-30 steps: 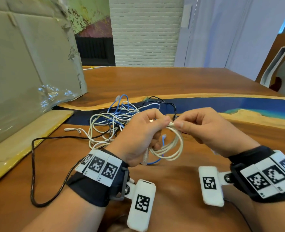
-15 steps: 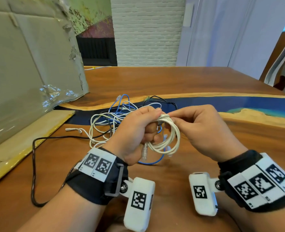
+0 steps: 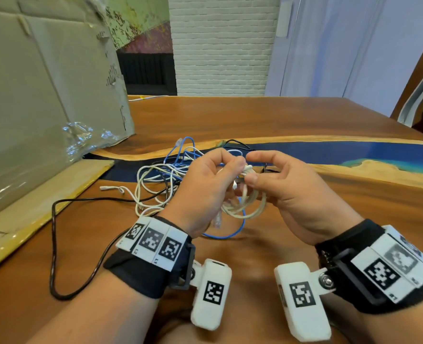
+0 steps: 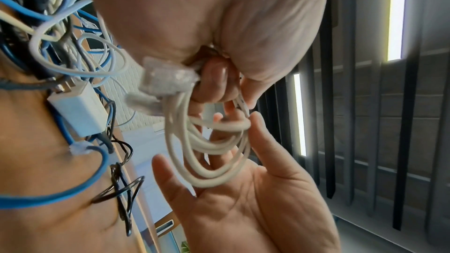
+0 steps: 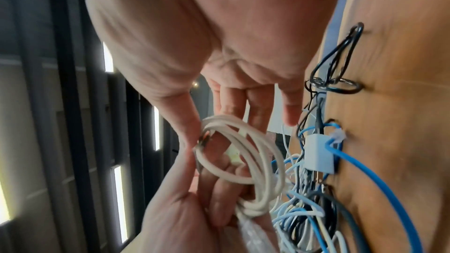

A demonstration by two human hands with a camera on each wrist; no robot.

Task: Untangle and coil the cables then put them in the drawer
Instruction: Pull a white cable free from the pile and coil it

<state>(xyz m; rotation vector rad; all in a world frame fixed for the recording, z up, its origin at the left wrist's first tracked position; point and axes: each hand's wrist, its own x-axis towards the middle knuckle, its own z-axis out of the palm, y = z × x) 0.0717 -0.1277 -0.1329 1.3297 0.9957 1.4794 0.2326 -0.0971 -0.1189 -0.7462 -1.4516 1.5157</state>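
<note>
My left hand (image 3: 205, 187) grips a small coil of white cable (image 3: 249, 207) in its curled fingers, lifted just above the table. A clear-wrapped plug (image 4: 165, 78) sticks out under that fist. My right hand (image 3: 280, 184) is spread, its thumb tip touching a turn of the white cable coil (image 4: 219, 161) wound across the bundle. Its straight fingers (image 5: 231, 111) lie behind the white cable coil (image 5: 246, 153). Behind the hands sits a tangle of white, blue and black cables (image 3: 170, 175). No drawer is in view.
A black cable (image 3: 54, 244) loops out to the left over the wooden table (image 3: 255, 115). A blue cable (image 3: 230, 234) trails under the hands, and a white charger block (image 4: 78, 107) lies in the tangle. A large cardboard box (image 3: 32, 108) leans at the left.
My right hand pinched the cable end beside my left fingers; now its fingers are spread and only the thumb touches the coil. The coil has drawn tighter in my left fist.
</note>
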